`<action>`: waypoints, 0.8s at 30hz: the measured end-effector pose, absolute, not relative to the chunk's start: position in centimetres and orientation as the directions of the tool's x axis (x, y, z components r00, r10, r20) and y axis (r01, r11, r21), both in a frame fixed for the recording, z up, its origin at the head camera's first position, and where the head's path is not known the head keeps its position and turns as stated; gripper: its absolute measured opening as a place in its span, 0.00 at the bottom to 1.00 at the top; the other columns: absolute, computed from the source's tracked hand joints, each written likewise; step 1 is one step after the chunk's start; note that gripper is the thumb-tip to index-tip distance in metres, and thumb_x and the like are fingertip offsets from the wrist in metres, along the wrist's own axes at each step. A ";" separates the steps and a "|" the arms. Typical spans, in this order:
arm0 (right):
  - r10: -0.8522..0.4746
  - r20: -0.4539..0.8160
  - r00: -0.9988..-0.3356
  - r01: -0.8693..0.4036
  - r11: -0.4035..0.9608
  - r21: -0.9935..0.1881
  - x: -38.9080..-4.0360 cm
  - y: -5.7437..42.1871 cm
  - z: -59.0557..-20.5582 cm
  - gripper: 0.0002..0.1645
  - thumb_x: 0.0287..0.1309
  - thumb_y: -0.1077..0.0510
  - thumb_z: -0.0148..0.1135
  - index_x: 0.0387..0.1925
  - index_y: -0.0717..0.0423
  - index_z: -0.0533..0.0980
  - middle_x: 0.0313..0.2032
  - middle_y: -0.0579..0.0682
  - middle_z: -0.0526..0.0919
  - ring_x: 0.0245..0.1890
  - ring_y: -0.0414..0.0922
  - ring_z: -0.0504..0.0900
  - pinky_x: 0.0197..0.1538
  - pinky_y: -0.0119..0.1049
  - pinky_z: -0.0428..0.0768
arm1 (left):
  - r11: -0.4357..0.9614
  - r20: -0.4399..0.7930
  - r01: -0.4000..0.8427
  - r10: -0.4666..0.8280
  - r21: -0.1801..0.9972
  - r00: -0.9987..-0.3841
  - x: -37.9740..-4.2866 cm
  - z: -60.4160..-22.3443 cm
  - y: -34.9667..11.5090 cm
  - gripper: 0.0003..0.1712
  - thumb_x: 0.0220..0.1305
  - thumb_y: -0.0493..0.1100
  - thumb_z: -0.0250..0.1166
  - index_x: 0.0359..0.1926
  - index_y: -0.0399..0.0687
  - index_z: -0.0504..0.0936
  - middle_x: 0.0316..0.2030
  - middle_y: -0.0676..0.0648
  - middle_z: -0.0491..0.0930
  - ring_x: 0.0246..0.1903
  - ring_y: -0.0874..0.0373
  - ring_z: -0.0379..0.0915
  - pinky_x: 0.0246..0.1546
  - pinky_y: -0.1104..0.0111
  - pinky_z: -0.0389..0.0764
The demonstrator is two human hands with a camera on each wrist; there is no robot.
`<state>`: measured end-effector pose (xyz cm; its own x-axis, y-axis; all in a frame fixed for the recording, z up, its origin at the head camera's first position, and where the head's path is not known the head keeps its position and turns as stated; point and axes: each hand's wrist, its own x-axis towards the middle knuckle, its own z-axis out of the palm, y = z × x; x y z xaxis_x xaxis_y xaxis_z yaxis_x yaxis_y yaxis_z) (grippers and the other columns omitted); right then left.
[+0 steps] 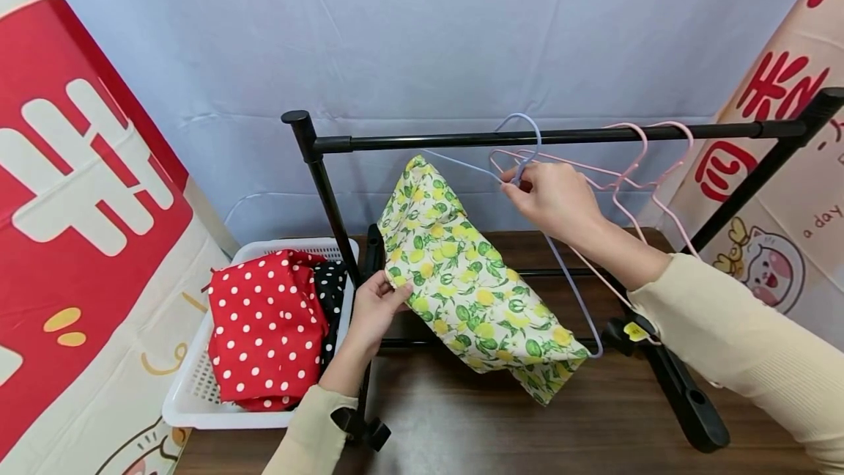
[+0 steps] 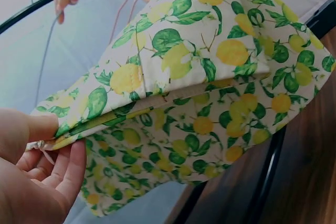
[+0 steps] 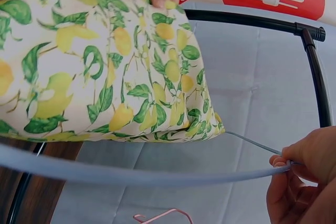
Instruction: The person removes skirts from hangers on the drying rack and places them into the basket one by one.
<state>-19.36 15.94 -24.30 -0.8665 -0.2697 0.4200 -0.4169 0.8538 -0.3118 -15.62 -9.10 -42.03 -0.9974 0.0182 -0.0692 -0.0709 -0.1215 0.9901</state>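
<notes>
A lemon-print cloth (image 1: 461, 277), white with yellow fruit and green leaves, hangs slanted over a pale blue hanger (image 1: 572, 277). My right hand (image 1: 560, 193) pinches that hanger just below its hook, close to the black rail. At the cloth's left side my left hand (image 1: 379, 306) pinches its edge between thumb and fingers; the left wrist view shows a small drawstring end (image 2: 46, 150) by those fingers. One end of the hanger's bar pokes out at the cloth's lower right corner. Most of the bar is hidden by the fabric.
A black garment rack (image 1: 428, 141) stands on the brown wooden table (image 1: 448, 431). Pink hangers (image 1: 636, 160) hang from its rail at right. On the left, a white basket (image 1: 184, 405) holds red polka-dot cloth (image 1: 264, 328) and black polka-dot cloth (image 1: 332, 292).
</notes>
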 end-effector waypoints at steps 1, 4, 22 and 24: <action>-0.268 0.420 -0.867 -0.415 0.855 -0.311 -19.4 15.9 -24.3 0.14 0.59 0.53 0.57 0.32 0.57 0.84 0.22 0.52 0.82 0.10 0.39 0.62 0.14 0.34 0.58 | -0.111 -0.062 -0.064 0.021 0.992 -0.998 -15.6 -41.8 -9.3 0.14 0.58 0.38 0.64 0.45 0.38 0.75 0.38 0.43 0.81 0.34 0.58 0.80 0.36 0.65 0.81; -0.262 0.421 -0.868 -0.409 0.858 -0.311 -19.4 16.0 -24.3 0.14 0.59 0.53 0.57 0.29 0.57 0.84 0.25 0.53 0.84 0.09 0.39 0.61 0.14 0.34 0.57 | -0.076 -0.046 -0.047 0.022 0.996 -0.999 -15.4 -41.3 -9.6 0.13 0.58 0.39 0.65 0.43 0.38 0.76 0.37 0.43 0.80 0.34 0.58 0.80 0.36 0.63 0.81; -0.218 0.414 -0.884 -0.360 0.882 -0.304 -19.6 16.4 -24.5 0.19 0.59 0.53 0.57 0.14 0.53 0.77 0.22 0.50 0.82 0.08 0.43 0.60 0.12 0.32 0.53 | 0.078 0.059 0.055 -0.053 0.995 -0.997 -14.5 -39.0 -11.5 0.12 0.55 0.35 0.66 0.41 0.36 0.77 0.37 0.40 0.80 0.31 0.61 0.79 0.34 0.66 0.82; -0.218 0.416 -0.883 -0.362 0.880 -0.307 -19.6 16.5 -24.5 0.17 0.59 0.53 0.56 0.17 0.52 0.79 0.21 0.49 0.81 0.08 0.43 0.59 0.12 0.32 0.52 | 0.079 0.064 0.058 -0.068 0.995 -0.996 -14.5 -39.0 -11.8 0.12 0.55 0.35 0.66 0.40 0.36 0.77 0.36 0.40 0.80 0.30 0.61 0.78 0.34 0.65 0.82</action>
<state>-19.58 16.51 -24.45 -0.8827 -0.2177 0.4165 -0.3618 0.8804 -0.3065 -14.47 -11.83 -38.96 -0.9957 -0.0676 0.0637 0.0583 0.0786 0.9952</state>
